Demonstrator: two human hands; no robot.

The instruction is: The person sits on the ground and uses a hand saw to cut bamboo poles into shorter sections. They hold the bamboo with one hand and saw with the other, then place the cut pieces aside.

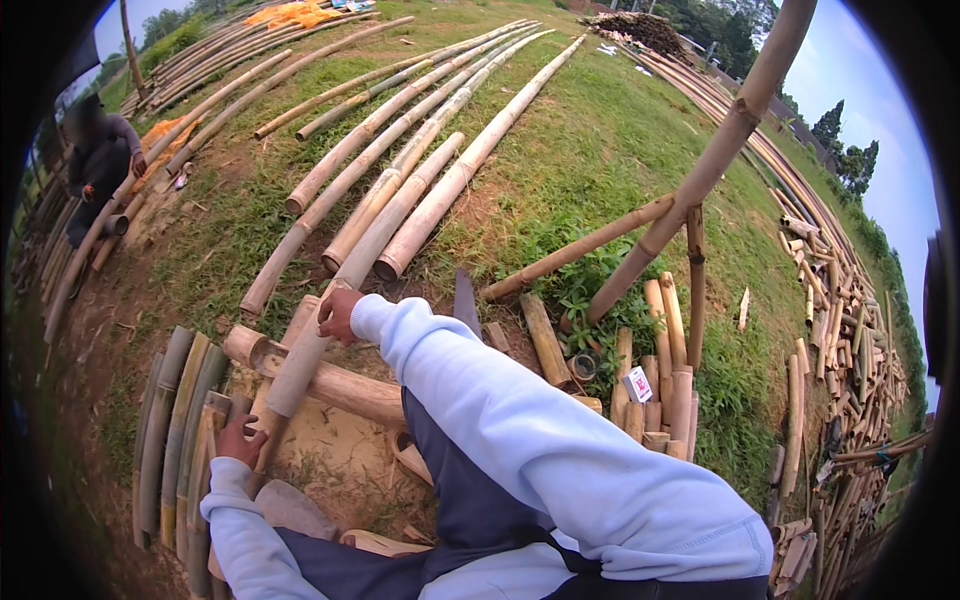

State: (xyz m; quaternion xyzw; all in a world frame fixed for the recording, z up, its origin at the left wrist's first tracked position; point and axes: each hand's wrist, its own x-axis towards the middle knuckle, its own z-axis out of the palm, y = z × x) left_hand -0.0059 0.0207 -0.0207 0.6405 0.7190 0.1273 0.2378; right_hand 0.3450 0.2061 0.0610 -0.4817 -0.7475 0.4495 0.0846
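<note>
Bamboo pole (300, 372) | right hand (341, 314): fingers gripping it | left hand (238, 441): fingers bent, grip unclear

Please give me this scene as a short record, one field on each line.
Right hand: on a pale bamboo pole
Left hand: near the pole's lower end, fingers parted; contact unclear
Under the pole: crosswise bamboo log
Left side: row of cut bamboo lengths
Right side: small red-and-white box
Upper left: co-worker, one hand at a long pole
</note>
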